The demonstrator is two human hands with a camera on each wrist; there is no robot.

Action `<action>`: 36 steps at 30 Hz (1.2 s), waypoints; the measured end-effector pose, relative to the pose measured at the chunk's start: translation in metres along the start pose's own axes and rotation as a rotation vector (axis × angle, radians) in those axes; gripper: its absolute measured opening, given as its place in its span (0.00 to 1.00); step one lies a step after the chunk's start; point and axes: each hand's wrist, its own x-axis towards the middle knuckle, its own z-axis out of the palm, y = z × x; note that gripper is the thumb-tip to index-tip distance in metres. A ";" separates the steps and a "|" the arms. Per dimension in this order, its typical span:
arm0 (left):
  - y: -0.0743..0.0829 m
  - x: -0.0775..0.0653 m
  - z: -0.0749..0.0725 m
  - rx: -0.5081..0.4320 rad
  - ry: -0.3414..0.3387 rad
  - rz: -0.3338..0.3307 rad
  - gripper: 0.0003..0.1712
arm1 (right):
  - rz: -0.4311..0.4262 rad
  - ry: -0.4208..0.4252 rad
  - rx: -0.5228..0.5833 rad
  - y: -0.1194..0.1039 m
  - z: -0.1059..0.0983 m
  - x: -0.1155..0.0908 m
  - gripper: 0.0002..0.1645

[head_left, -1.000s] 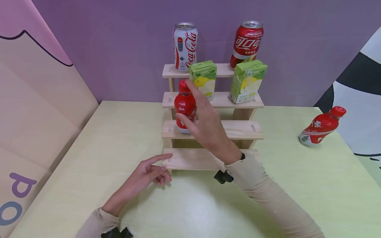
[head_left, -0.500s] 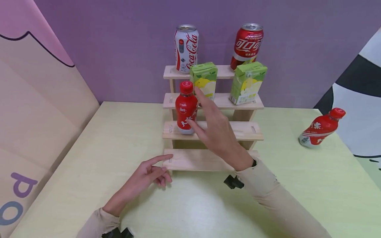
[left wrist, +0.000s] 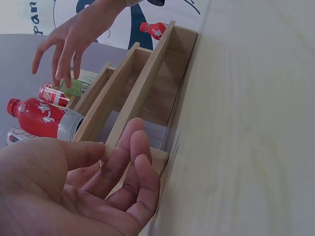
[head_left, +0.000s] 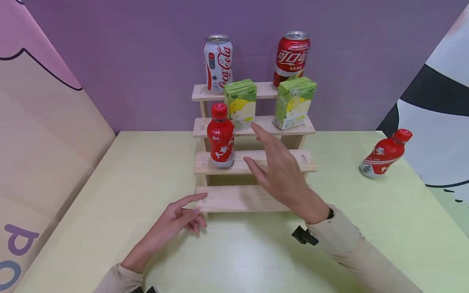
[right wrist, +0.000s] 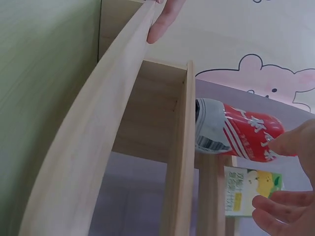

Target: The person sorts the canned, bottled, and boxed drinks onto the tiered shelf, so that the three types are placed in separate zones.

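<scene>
A red drink bottle [head_left: 221,140] with a red cap stands upright at the left end of the second-lowest step of a wooden tiered rack [head_left: 253,198]. My right hand [head_left: 286,175] hovers to its right, thumb and fingers spread, with a gap between it and the bottle. In the right wrist view that hand's fingertips overlap the bottle and a juice box [right wrist: 250,191]. Down at the rack's lowest step, my left hand [head_left: 176,219] rests its straight index finger on the left end, the thumb by the front corner. Its other fingers curl loosely.
Two green juice boxes, left [head_left: 241,103] and right [head_left: 294,103], stand on the step above. On the top step are a white cola can [head_left: 218,63] and a red cola can [head_left: 292,57]. Another red bottle [head_left: 384,154] stands on the table at right.
My right hand has let go of the bottle and drawn back to the right and down. The bottle stays on its step. My left hand keeps its place at the rack; the head view shifts slightly.
</scene>
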 end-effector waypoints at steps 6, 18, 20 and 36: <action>0.000 -0.001 0.000 0.008 0.003 0.005 0.27 | -0.019 0.014 -0.027 0.002 -0.013 -0.007 0.46; -0.001 -0.002 0.000 -0.007 0.000 0.010 0.27 | 0.005 0.043 -0.071 0.013 -0.039 -0.018 0.45; -0.001 -0.001 0.000 -0.007 -0.001 0.012 0.27 | 0.013 0.068 -0.076 0.017 -0.043 -0.020 0.43; -0.001 -0.003 0.000 -0.009 0.003 -0.003 0.27 | 0.242 0.207 -0.168 0.076 -0.076 -0.030 0.36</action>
